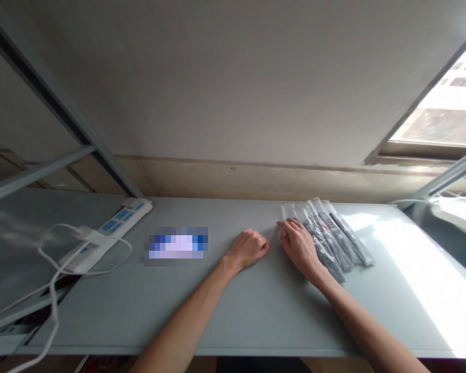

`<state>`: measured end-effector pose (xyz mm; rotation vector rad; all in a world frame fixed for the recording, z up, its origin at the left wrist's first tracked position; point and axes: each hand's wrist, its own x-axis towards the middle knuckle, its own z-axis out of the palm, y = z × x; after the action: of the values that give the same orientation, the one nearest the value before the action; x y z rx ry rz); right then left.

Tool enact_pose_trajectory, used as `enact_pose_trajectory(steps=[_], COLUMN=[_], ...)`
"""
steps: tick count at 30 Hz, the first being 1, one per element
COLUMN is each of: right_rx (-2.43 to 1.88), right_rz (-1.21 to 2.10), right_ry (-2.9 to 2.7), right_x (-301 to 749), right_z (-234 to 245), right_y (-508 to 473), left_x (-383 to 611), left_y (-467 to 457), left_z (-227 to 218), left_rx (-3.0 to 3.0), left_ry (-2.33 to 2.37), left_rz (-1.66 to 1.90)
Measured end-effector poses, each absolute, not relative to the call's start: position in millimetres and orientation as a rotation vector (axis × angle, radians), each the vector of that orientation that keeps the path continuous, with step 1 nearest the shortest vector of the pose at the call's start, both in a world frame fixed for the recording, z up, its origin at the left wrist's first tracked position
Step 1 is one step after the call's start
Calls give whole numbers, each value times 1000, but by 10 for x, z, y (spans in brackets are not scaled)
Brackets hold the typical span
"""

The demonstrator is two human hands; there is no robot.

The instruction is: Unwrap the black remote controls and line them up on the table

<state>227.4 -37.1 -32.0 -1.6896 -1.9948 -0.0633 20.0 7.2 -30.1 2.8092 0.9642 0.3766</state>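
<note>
My left hand (250, 246) rests on the grey table as a loose fist, its knuckles up and nothing showing in it. To its right, my right hand (298, 243) lies palm down with its fingers stretched out to the left. It covers part of the leftmost of several clear plastic packets (344, 243), which lie side by side in a slanted, overlapping row. Dark, long contents show through the plastic; I cannot make out what they are. How firmly the right fingers touch the packet under them is hidden.
A white power strip (140, 208) with a plugged-in charger (91, 235) and looping white cable (54, 295) lies at the left. A blurred-out bright object (178, 244) lies left of my left hand. Metal frame posts (101, 150) flank the table (140, 305); sunlight falls on its right side.
</note>
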Motion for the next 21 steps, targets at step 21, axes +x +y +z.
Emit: enact_pose_trajectory(steps=[21], right_rx=[-1265], right_rz=[206], right_ry=[-1944], right_x=[2164], right_z=[-173], right_y=[-536], left_x=[256], left_y=[45], left_z=[-166], left_rx=[2635], left_ry=[1451], left_rz=[337])
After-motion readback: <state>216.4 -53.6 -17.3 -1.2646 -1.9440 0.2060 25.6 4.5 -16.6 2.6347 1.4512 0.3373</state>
